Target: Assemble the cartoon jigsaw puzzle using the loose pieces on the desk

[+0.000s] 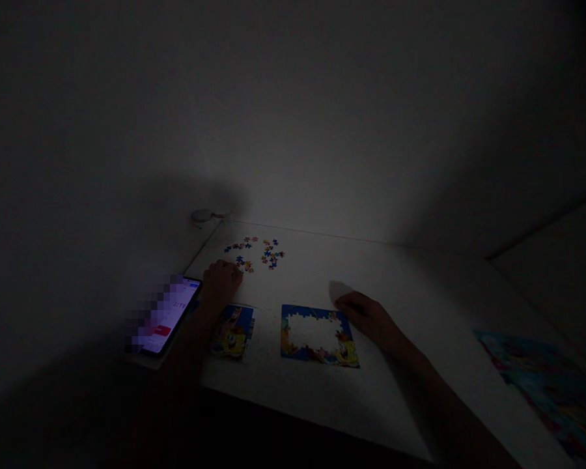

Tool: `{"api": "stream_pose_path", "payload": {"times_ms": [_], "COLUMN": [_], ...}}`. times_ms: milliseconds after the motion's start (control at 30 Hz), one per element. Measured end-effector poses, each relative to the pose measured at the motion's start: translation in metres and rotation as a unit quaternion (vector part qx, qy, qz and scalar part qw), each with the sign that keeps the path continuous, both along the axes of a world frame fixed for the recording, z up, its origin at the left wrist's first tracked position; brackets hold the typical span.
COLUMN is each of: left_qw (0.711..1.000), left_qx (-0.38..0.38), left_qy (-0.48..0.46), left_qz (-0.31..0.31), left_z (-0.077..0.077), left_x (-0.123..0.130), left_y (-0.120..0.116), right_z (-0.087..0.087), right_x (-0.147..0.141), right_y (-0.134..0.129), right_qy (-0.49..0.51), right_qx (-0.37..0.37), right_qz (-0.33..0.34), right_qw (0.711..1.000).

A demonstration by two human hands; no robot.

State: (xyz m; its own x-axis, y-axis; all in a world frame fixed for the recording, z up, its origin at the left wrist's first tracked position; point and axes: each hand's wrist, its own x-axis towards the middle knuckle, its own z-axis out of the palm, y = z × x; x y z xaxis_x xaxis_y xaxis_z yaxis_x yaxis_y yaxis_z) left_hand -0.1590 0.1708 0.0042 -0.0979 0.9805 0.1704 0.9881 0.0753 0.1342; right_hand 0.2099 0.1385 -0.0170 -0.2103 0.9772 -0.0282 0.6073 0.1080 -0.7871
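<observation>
A jigsaw puzzle (289,352) lies on the white table with its border joined and its middle bare; a yellow cartoon figure shows at its lower right. My right hand (370,318) rests by its upper right corner, fingers drawn together; anything between them is hidden. Loose puzzle pieces (269,254) are spread in small groups towards the back. Beside the nearest group is my left hand (222,280), fingers curled down at the table, and the dim light hides what they hold. A picture card (237,332) with the cartoon lies partly behind my left forearm.
A lit phone (176,316) leans at the table's left edge. Glasses (202,215) or a similar rimmed object stand at the back left corner. A colourful sheet (532,365) lies at the right. Walls (322,163) rise behind the table, and the room is dark.
</observation>
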Motion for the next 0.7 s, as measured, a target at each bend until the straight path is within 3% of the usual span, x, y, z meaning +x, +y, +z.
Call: {"api": "stream_pose_path", "payload": {"times_ms": [200,700], "left_qw": [0.999,0.973], "left_qx": [0.013,0.039], "left_qy": [-0.036,-0.180], "left_qz": [-0.020,-0.141], "left_z": [-0.008,-0.022], "left_x": [-0.002,-0.001], "left_y": [0.001,0.005], "right_z": [0.001,0.000], "right_x": [0.000,0.000], "right_y": [0.000,0.002], "right_qy": [0.008,-0.004], "right_qx": [-0.002,0.010], "right_qz": [0.003,0.005], "right_qw": [1.000,1.000]}}
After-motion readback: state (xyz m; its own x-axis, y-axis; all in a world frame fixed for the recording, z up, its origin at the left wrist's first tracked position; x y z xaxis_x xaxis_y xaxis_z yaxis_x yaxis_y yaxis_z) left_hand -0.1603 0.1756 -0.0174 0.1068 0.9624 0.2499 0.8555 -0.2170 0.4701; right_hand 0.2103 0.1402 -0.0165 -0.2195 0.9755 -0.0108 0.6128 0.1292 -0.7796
